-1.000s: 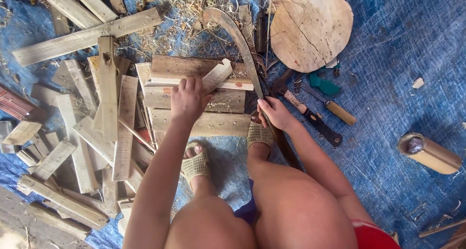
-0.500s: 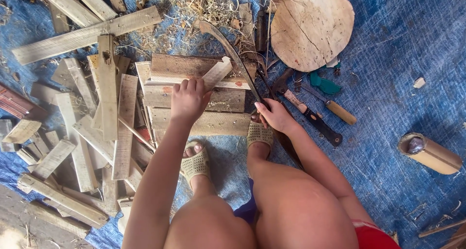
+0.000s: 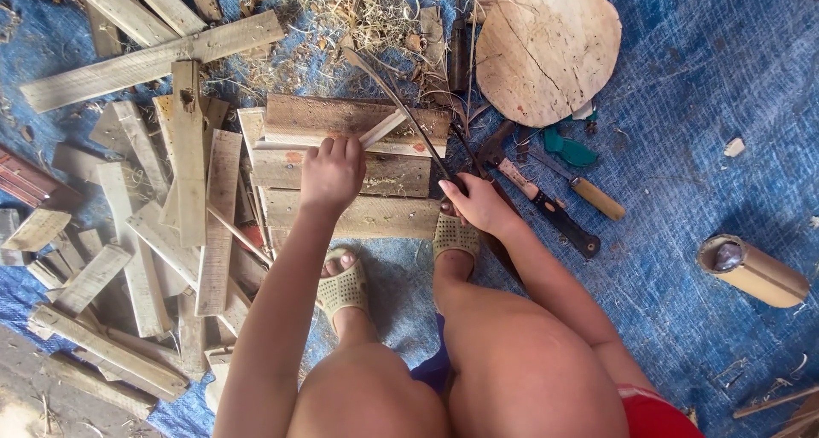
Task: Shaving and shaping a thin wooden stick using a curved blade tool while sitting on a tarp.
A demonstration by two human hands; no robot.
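I squat on a blue tarp (image 3: 708, 88). My left hand (image 3: 331, 175) grips the lower end of a small pale wood strip (image 3: 382, 129), which rests slanted on a stack of short planks (image 3: 341, 114). My right hand (image 3: 478, 203) is closed on the handle of a long curved blade (image 3: 394, 95). The blade shows edge-on, running up and left from my hand, and crosses just over the strip's upper end. My sandalled feet (image 3: 345, 289) stand right below the planks.
A round wooden block (image 3: 546, 46) lies at the upper right. Beside it are a wooden-handled chisel (image 3: 589, 195), a dark-handled tool (image 3: 554, 216) and a green object (image 3: 570, 148). A bamboo tube (image 3: 752, 270) lies at the right. Loose planks (image 3: 136, 233) and shavings (image 3: 341, 11) cover the left and top.
The curved blade has turned from broadside to edge-on and swung down toward the strip that my left hand holds. My left hand has stayed in place.
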